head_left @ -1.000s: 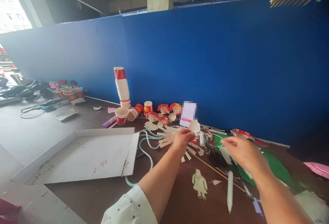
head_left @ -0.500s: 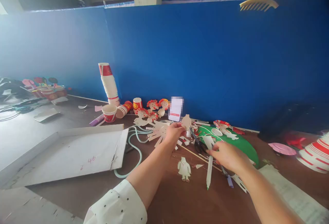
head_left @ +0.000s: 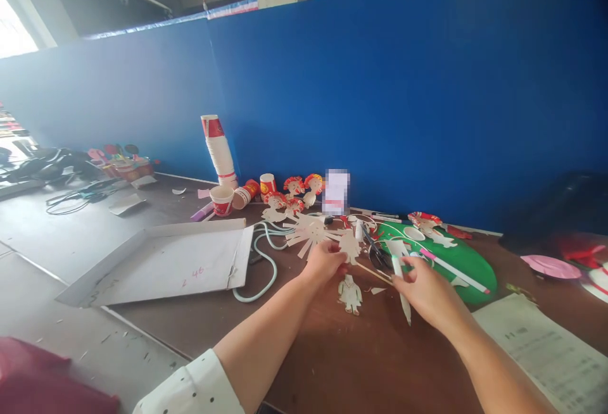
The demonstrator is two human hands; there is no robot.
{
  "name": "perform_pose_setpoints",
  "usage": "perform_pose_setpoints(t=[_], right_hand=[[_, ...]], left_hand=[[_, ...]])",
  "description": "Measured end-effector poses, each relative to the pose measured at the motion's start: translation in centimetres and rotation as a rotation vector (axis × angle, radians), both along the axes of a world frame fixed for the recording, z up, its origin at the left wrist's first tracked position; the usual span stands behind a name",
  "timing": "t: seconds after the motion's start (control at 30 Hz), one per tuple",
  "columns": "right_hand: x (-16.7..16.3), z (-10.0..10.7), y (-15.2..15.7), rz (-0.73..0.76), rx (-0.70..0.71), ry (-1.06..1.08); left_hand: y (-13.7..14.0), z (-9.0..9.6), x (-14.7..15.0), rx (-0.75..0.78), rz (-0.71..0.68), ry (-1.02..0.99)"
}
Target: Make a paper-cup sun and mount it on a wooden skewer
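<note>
My left hand (head_left: 327,263) pinches a pale paper figure cutout (head_left: 350,247) by its lower left edge, a little above the table. Below it, a second paper cutout (head_left: 350,294) shaped like a small body lies flat. My right hand (head_left: 420,282) is closed around a white marker (head_left: 403,300), tip pointing down, with fingers partly covering the barrel. Dark-handled scissors (head_left: 379,254) lie between the two hands, close to a thin wooden stick (head_left: 373,271). Left of the held cutout rests a paper cup cut into spread strips (head_left: 308,232).
A green sheet (head_left: 475,268) at right carries a pink-and-white marker (head_left: 456,271). Finished red-haired paper figures (head_left: 294,186) stand near the blue partition (head_left: 403,97). A leaning cup stack (head_left: 221,154), white box lid (head_left: 190,268), pale cord (head_left: 270,281) and printed sheet (head_left: 527,338) surround the work.
The view has tilted and shifted. My left hand has lowered the cutout toward the one on the table. My right hand still holds the marker, and the pink-and-white marker now shows beside it.
</note>
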State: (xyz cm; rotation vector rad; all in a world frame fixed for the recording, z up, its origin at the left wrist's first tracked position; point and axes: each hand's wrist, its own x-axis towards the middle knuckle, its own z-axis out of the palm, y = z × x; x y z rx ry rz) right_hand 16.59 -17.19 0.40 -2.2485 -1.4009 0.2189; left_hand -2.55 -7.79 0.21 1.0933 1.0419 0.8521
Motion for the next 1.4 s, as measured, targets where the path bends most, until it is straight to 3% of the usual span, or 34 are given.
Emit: perform_pose_setpoints(t=[0.2, 0.37, 0.53, 0.83, 1.1, 1.4], right_hand=[[-0.8, 2.3, -0.7, -0.018, 0.2, 0.322], [-1.1, 1.1, -0.7, -0.028, 0.46, 0.387], [-1.9, 0.1, -0.8, 0.054, 0.565, 0.349], [-2.2, -0.1, -1.0, 0.155, 0.639, 0.563], [-2.4, -0.8, -0.6, 0.188, 0.68, 0.632], [-2.7, -1.4, -0.3, 0.202, 0.665, 0.685]], left_hand=[[-0.8, 0.1, -0.4, 0.103, -0.06, 0.066], [-0.5, -1.3, -0.3, 0.231, -0.129, 0.165], [0.0, -1.7, -0.5, 0.252, -0.114, 0.183], [-0.4, 0.7, -1.6, 0.288, -0.088, 0.242], [-0.3, -1.6, -0.8, 0.307, -0.143, 0.351], [-1.3, -1.0, -0.9, 0.462, -0.175, 0.572]])
